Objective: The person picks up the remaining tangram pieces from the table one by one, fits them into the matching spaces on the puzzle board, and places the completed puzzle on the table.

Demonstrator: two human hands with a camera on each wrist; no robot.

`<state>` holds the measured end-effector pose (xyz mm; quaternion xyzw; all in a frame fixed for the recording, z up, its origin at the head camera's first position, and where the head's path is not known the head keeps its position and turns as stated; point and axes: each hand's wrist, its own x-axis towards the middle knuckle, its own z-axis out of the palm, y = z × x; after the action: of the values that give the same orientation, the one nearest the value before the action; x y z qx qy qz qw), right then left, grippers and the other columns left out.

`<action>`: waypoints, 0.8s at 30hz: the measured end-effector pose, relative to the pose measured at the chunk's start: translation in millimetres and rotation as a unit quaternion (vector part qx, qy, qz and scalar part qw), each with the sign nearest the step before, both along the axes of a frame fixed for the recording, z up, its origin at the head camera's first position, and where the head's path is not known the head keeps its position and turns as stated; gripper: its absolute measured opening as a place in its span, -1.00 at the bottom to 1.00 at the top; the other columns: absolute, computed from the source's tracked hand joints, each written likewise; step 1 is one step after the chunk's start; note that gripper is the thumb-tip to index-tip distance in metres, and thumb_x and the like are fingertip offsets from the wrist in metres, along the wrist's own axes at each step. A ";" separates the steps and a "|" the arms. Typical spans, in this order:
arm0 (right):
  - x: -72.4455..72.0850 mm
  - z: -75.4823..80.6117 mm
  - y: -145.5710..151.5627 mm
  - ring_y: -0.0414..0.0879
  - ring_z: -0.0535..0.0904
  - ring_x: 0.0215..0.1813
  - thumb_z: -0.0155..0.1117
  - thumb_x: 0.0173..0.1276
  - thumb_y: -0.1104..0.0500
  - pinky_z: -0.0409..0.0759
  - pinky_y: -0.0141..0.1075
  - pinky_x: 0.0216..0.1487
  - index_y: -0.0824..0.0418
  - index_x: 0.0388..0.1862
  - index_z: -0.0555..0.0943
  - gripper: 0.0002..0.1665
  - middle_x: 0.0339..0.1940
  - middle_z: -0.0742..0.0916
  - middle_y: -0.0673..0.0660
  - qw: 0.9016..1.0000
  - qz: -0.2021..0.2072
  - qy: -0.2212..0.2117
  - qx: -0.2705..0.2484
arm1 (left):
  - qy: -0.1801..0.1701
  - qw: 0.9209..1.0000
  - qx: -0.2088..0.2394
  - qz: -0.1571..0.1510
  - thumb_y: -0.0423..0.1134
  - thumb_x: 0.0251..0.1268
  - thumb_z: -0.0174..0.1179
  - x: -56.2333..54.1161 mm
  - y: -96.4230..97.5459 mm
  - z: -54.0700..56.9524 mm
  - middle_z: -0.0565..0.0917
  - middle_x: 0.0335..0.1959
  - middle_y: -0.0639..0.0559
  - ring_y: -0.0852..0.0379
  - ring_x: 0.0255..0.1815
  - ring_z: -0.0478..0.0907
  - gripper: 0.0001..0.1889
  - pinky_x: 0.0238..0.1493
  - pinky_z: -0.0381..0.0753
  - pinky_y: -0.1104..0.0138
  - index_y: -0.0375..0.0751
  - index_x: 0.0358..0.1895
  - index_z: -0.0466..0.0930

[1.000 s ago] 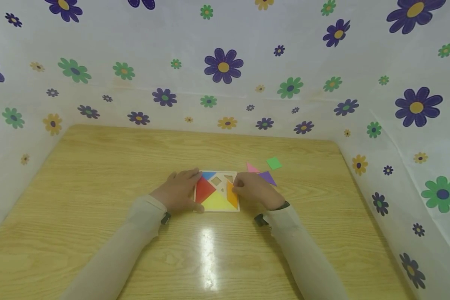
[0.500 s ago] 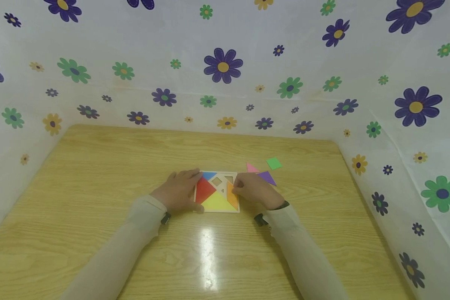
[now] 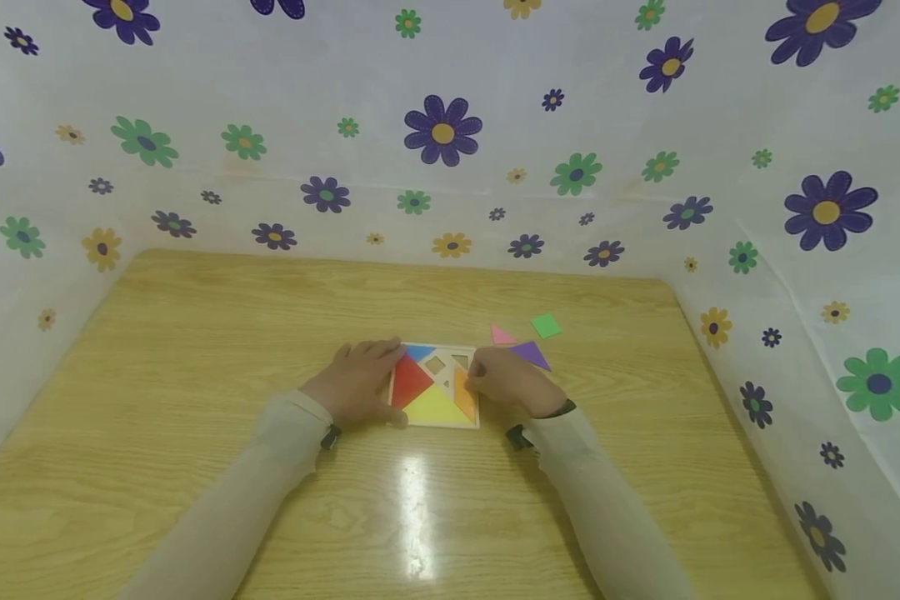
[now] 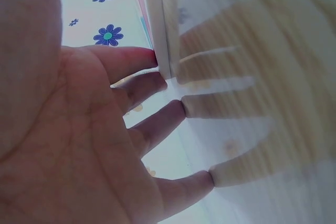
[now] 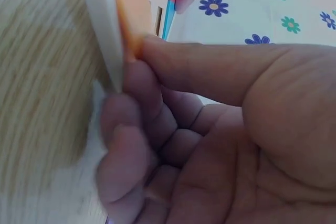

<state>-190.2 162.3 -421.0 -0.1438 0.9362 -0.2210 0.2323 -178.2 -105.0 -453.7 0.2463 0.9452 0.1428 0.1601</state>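
A shallow tangram board (image 3: 452, 348) lies on the table, holding a red triangle (image 3: 410, 382), a yellow triangle (image 3: 438, 408) and a blue triangle (image 3: 418, 352). Along the board's left side rests my left hand (image 3: 356, 383), fingers extended and thumb at the near corner; the left wrist view has fingertips (image 4: 202, 179) touching the table and board edge. At the right side, my right hand (image 3: 513, 382) pinches an orange tangram piece (image 5: 131, 3) between thumb and curled index finger. That orange piece lies at its recess; how fully it sits there is hidden by the fingers.
Beyond the right hand lie a pink piece (image 3: 502, 335), a purple triangle (image 3: 531, 355) and a green square (image 3: 546, 326). The wooden table (image 3: 195, 333) is bordered by a white flowered cloth (image 3: 270, 100) at the back and sides.
The head view has shifted very slightly. Both hands stay in the same places on the board, with the right still at the orange tangram piece.
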 end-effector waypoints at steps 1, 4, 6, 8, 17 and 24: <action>0.0 -0.1 -0.1 -0.13 0.44 -0.39 0.23 0.46 0.23 0.40 -0.36 -0.39 0.20 -0.30 0.60 -0.90 -0.36 0.62 0.03 1.000 0.005 0.002 0.001 | -0.001 1.000 0.000 0.000 0.39 0.08 0.41 0.4 0.1 0.4 0.07 0.70 -0.04 -0.19 0.67 0.02 0.19 0.59 -0.07 -0.30 -0.12 0.67 0.07; 0.4 -0.5 0.6 -0.14 0.41 -0.43 0.24 0.41 0.26 0.37 -0.37 -0.42 0.19 -0.35 0.58 -0.90 -0.42 0.59 0.02 1.000 0.017 0.005 0.005 | -0.003 1.000 -0.001 -0.001 0.37 0.09 0.42 2.0 0.9 2.2 0.06 0.70 -0.03 -0.19 0.68 0.01 0.18 0.58 -0.09 -0.31 -0.12 0.67 0.07; 0.6 -0.8 1.3 -0.13 0.42 -0.41 0.24 0.43 0.25 0.38 -0.37 -0.41 0.18 -0.33 0.57 -0.91 -0.40 0.60 0.03 1.000 0.020 0.004 0.006 | -0.003 1.000 0.001 -0.001 0.36 0.09 0.42 2.6 1.1 2.9 0.06 0.70 -0.03 -0.19 0.68 0.00 0.17 0.58 -0.10 -0.32 -0.12 0.67 0.07; 1.3 0.0 1.9 -0.13 0.42 -0.42 0.24 0.43 0.24 0.38 -0.37 -0.41 0.18 -0.32 0.57 -0.91 -0.40 0.60 0.03 1.000 0.020 0.003 0.008 | 0.000 1.000 0.002 -0.002 0.36 0.09 0.42 2.8 1.3 2.8 0.06 0.70 -0.03 -0.19 0.67 0.00 0.17 0.58 -0.10 -0.33 -0.12 0.67 0.07; 0.2 -9.7 -2.7 -0.16 0.30 -0.53 0.27 0.41 0.02 0.23 -0.35 -0.48 0.13 -0.50 0.47 -0.67 -0.57 0.44 -0.05 1.000 -0.016 0.001 0.015 | -0.001 1.000 0.002 -0.003 0.39 0.09 0.39 1.0 -1.0 -1.5 0.05 0.71 0.00 -0.16 0.68 -0.01 0.18 0.58 -0.11 -0.32 -0.09 0.68 0.05; 2.5 -12.2 -4.9 -0.14 0.35 -0.50 0.33 0.36 -0.04 0.27 -0.33 -0.45 0.13 -0.45 0.53 -0.68 -0.52 0.50 -0.04 0.999 -0.036 0.010 0.014 | -0.002 1.000 0.007 -0.003 0.38 0.09 0.40 -0.3 -1.6 -3.3 0.05 0.71 0.00 -0.16 0.67 0.00 0.17 0.58 -0.09 -0.32 -0.09 0.68 0.06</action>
<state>-187.7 157.4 -433.2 -0.1090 0.9459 -0.2151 0.2169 -178.5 -106.6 -456.9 0.2503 0.9430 0.1492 0.1607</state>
